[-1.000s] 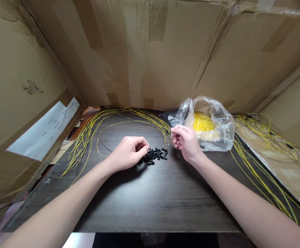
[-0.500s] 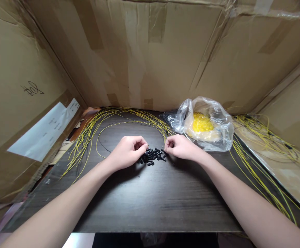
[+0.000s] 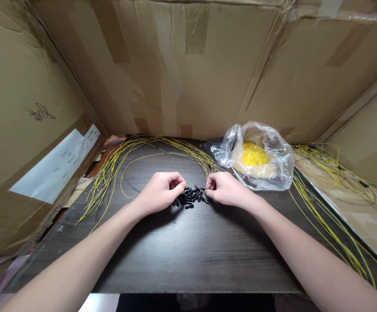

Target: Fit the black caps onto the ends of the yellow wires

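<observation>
**Left hand and right hand at a heap of small black pieces, mid-bench.**
We note the hands either side of the heap, touching or just at its edges. The fingers of each hand are curled together; we cannot tell whether they clamp a piece. An arc of yellow wires lies beyond the heap, and a clear plastic bag holding yellow granules rests just past our right hand.
</observation>
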Motion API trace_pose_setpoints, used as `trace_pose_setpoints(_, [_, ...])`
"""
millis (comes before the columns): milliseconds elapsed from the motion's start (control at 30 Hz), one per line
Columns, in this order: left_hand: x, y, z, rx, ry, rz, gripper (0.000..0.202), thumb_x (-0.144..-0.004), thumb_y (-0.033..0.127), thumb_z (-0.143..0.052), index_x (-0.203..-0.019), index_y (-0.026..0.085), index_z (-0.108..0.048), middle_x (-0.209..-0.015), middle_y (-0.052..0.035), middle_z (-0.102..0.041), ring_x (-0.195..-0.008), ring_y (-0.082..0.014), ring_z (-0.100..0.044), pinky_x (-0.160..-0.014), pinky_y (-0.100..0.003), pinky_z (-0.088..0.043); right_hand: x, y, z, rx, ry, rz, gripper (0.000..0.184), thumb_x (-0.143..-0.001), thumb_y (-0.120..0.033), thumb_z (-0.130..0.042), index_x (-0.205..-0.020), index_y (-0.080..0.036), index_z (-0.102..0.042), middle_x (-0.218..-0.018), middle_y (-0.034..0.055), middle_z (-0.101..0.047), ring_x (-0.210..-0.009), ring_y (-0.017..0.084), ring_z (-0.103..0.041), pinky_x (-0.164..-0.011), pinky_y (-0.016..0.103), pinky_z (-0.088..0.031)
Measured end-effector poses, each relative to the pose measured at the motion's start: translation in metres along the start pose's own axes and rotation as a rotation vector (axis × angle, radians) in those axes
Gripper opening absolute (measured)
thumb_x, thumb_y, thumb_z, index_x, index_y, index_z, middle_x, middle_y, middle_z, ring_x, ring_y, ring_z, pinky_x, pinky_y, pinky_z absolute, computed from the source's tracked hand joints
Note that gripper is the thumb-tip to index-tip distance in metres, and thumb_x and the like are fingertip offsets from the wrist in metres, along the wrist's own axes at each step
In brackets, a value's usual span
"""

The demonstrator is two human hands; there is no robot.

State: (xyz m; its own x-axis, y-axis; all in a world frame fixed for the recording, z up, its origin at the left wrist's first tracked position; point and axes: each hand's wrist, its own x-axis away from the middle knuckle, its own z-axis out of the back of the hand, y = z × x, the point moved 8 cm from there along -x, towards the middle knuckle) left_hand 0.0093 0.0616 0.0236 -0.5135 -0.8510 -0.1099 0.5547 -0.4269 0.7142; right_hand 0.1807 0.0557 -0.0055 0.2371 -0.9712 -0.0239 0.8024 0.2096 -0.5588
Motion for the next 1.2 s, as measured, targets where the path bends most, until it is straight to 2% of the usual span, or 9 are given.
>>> trace_pose_setpoints(233, [0.001, 0.004, -0.001, 0.011, -0.001, -0.007, 0.022, -0.087, 0.031, -0.056, -0.076, 0.016, -0.067, -0.065, 0.0000, -0.064, -0.058, -0.0122, -0.053, -0.055, -0.023, -0.039, 0.002, 0.000, 0.010, -0.019, 0.028, -0.022, 0.006, -0.068, -0.014, -0.059, -0.068, -0.019, -0.058, -0.069, 0.0002, -0.066, -0.063, 0.013, -0.058, -0.057, 0.023, -0.038])
trace_pose_setpoints(433, [0.000, 0.006, 0.001, 0.004, 0.007, -0.019, 0.021, -0.087, 0.030, -0.056, -0.076, 0.016, -0.068, -0.066, -0.0005, -0.066, -0.058, -0.0125, -0.054, -0.055, -0.023, -0.039, 0.001, -0.009, 0.010, -0.084, 0.052, 0.034, 0.013, -0.068, -0.012, -0.056, -0.079, -0.019, -0.056, -0.069, -0.0001, -0.063, -0.063, 0.013, -0.056, -0.058, 0.024, -0.037])
trace_pose_setpoints(633, [0.000, 0.004, 0.000, 0.001, 0.004, -0.013, 0.022, -0.087, 0.030, -0.057, -0.077, 0.016, -0.069, -0.065, -0.0002, -0.065, -0.058, -0.0124, -0.054, -0.056, -0.023, -0.040, 0.003, -0.014, 0.011, -0.314, 0.049, 0.019, 0.018, -0.071, -0.013, -0.052, -0.086, -0.019, -0.059, -0.063, -0.0029, -0.055, -0.057, 0.011, -0.049, -0.054, 0.023, -0.034])
trace_pose_setpoints(800, [0.001, 0.003, 0.000, 0.025, 0.000, 0.001, 0.022, -0.087, 0.031, -0.057, -0.077, 0.016, -0.068, -0.065, -0.0002, -0.065, -0.059, -0.0123, -0.054, -0.056, -0.023, -0.040, 0.002, -0.007, 0.001, -0.722, -0.047, -0.125, 0.031, -0.067, -0.015, -0.050, -0.094, -0.018, -0.065, -0.057, -0.0043, -0.050, -0.047, 0.009, -0.042, -0.044, 0.022, -0.029])
trace_pose_setpoints(867, [0.000, 0.001, 0.000, 0.055, -0.004, 0.017, 0.022, -0.087, 0.032, -0.057, -0.077, 0.016, -0.068, -0.066, -0.0004, -0.065, -0.058, -0.0121, -0.054, -0.055, -0.023, -0.040, 0.003, -0.008, -0.003, -0.887, -0.055, -0.165, 0.031, -0.067, -0.016, -0.053, -0.094, -0.017, -0.067, -0.060, -0.0023, -0.054, -0.048, 0.009, -0.045, -0.043, 0.022, -0.032])
trace_pose_setpoints(1000, [0.000, -0.002, -0.002, 0.132, -0.020, 0.044, 0.023, -0.088, 0.034, -0.056, -0.079, 0.015, -0.067, -0.069, -0.0013, -0.066, -0.059, -0.0128, -0.057, -0.056, -0.024, -0.043, 0.003, -0.013, -0.008, -1.119, -0.038, -0.158, 0.020, -0.067, -0.017, -0.066, -0.087, -0.015, -0.068, -0.069, 0.0016, -0.063, -0.059, 0.011, -0.058, -0.051, 0.022, -0.042])
trace_pose_setpoints(1200, [0.000, -0.003, -0.002, 0.152, -0.005, 0.036, 0.023, -0.087, 0.034, -0.057, -0.079, 0.015, -0.067, -0.068, -0.0016, -0.066, -0.059, -0.0132, -0.058, -0.056, -0.024, -0.044, 0.003, -0.013, -0.017, -1.175, -0.025, -0.138, 0.033, -0.064, -0.032, -0.084, -0.087, -0.012, -0.070, -0.078, 0.0073, -0.072, -0.066, 0.014, -0.068, -0.064, 0.027, -0.055])
